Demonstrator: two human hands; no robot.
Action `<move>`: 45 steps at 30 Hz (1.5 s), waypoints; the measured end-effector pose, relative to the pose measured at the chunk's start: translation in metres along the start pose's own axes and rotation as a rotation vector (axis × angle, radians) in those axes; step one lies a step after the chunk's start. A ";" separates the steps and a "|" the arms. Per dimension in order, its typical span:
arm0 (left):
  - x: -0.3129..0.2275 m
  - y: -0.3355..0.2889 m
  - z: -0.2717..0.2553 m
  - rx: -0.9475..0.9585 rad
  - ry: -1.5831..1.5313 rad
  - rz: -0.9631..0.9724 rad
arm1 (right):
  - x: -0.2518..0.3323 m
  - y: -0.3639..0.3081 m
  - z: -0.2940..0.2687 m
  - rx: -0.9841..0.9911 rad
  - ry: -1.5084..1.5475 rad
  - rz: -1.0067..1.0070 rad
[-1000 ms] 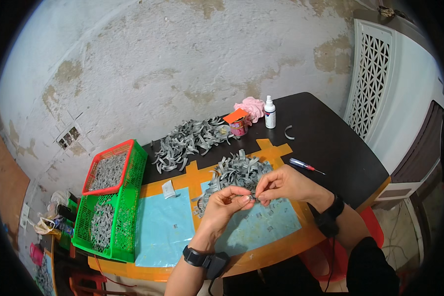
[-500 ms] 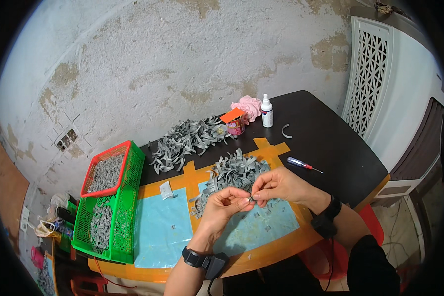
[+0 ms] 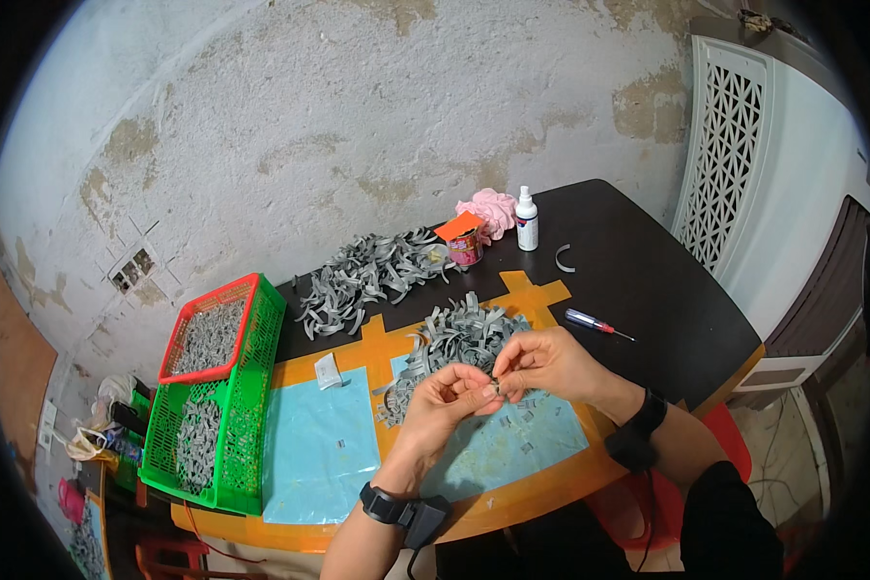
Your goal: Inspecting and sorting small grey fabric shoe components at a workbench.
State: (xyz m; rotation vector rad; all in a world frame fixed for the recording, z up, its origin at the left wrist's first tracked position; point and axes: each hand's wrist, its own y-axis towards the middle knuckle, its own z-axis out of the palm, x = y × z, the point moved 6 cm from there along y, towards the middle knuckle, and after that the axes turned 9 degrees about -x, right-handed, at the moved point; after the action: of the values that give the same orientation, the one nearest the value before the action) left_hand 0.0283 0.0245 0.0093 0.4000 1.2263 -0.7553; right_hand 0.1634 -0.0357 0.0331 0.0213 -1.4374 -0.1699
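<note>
Over the blue sheet [image 3: 319,464], my left hand [image 3: 445,401] and my right hand [image 3: 548,369] meet fingertip to fingertip. Thumb and forefinger of each are closed on a small grey piece [image 3: 495,388], mostly hidden by the fingers, so its exact kind does not show. Just beyond the hands rises a heap of curved grey strips [image 3: 466,329], its near left edge made of smaller grey bits. A few tiny grey pieces [image 3: 527,448] lie scattered on the sheet below my hands. Both wrists carry black straps with a small box.
A second heap of grey strips [image 3: 372,280] lies farther back. At left stand a green basket [image 3: 249,435] and a red-rimmed basket [image 3: 253,324], both holding grey pieces. Behind are a tin [image 3: 465,251], pink cloth [image 3: 493,207] and spray bottle [image 3: 526,224]. A screwdriver [image 3: 590,321] lies at right.
</note>
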 end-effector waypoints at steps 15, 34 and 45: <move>0.000 -0.002 0.005 0.028 -0.146 -0.073 | 0.002 -0.001 0.006 0.123 -0.154 -0.255; 0.005 0.001 -0.002 -0.097 0.116 0.098 | -0.002 -0.001 0.002 0.007 -0.024 -0.044; 0.010 0.001 -0.005 -0.110 -0.197 -0.003 | -0.010 -0.001 0.003 -0.109 0.012 -0.100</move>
State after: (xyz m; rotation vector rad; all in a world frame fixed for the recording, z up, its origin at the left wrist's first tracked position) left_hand 0.0272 0.0254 -0.0019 0.2275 1.0778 -0.7089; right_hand 0.1592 -0.0351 0.0239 0.0049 -1.4140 -0.3296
